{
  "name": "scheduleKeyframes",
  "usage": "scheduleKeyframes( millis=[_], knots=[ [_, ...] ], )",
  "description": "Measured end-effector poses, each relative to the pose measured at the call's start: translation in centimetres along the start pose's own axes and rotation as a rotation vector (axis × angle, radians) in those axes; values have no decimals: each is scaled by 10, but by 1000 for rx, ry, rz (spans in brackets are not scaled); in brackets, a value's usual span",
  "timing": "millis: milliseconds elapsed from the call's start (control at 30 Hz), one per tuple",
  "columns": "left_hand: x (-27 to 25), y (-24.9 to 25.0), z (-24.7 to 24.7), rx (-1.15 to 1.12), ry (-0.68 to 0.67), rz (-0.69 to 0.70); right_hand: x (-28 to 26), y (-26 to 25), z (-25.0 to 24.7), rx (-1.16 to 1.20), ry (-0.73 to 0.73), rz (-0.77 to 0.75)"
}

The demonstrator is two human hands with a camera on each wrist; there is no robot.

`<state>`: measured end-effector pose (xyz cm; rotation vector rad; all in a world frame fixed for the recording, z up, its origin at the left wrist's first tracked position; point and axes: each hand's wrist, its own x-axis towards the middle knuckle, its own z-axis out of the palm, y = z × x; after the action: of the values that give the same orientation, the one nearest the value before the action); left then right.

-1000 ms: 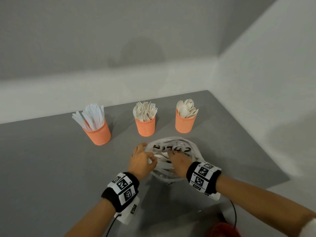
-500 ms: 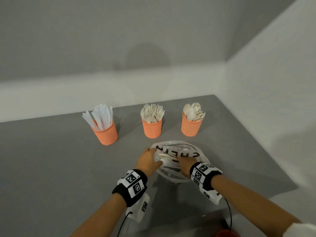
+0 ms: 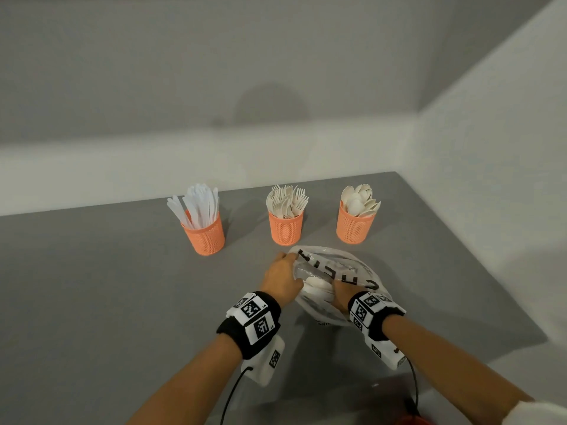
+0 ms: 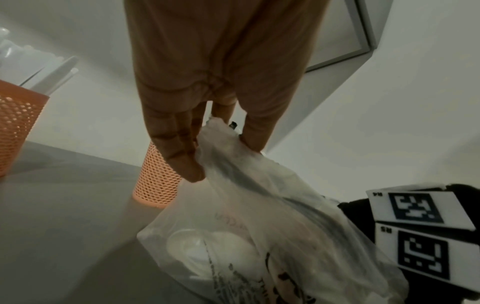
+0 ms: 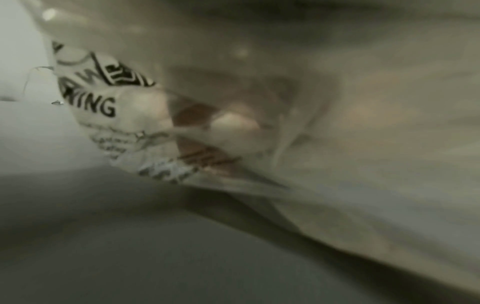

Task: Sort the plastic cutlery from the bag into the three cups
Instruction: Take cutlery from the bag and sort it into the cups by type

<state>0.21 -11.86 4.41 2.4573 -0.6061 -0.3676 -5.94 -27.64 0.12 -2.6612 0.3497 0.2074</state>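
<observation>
Two hands work at the bag [image 3: 334,283], which lies on the desk [image 3: 122,286] just in front of the cups. Left hand [image 3: 283,279] pinches the bag's rim between thumb and fingers, holding the mouth up. Right hand [image 3: 343,294] is sunk inside the bag past the knuckles; whether it has closed on a piece cannot be told. Outward: three orange cups in a row, knife cup [image 3: 204,237] left, fork cup [image 3: 286,228] middle, spoon cup [image 3: 355,225] right, all well filled. Judged mostly done; some white pieces remain in the bag, count unclear. The left wrist view shows the pinch [image 4: 187,156] on the film and pale rounded shapes through the plastic, hidden from the head view. The right wrist view gives only blurred film and print; the head view alone shows all three cups.
</observation>
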Motion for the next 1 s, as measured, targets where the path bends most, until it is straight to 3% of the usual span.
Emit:
scheduleKeyframes(
  millis=[133, 167, 267, 400, 467, 567, 700, 800, 900, 1000],
  knots=[
    [-5, 1, 1, -19, 7, 15, -4, -1, 8, -86, -57, 41],
    [-7, 1, 1, -14, 1, 12, -5, -3, 9, -12, -113, 100],
    [-10, -3, 1, 51, -34, -32, -6, -13, 9, 69, -274, 58],
    [-9, -19, -2, 122, -78, -113, -5, -13, -11, -49, -81, -95],
    [-7, -28, -5, 125, -109, -152, -11, -16, -17, -81, -76, -209],
    [-4, -34, -11, 127, -130, -144, -19, -26, -19, 109, -151, -176],
    [-5, -34, -25, -50, -173, -49, -12, -24, -27, 438, -23, -198],
    [-4, -34, -33, -252, -189, -51, -8, -25, -46, 533, -7, -181],
    [-3, -32, -32, -168, -109, -54, -10, -32, -72, 697, -27, -182],
    [-2, -26, -23, -43, 15, -66, -12, -39, -104, 859, 59, -210]
  ],
)
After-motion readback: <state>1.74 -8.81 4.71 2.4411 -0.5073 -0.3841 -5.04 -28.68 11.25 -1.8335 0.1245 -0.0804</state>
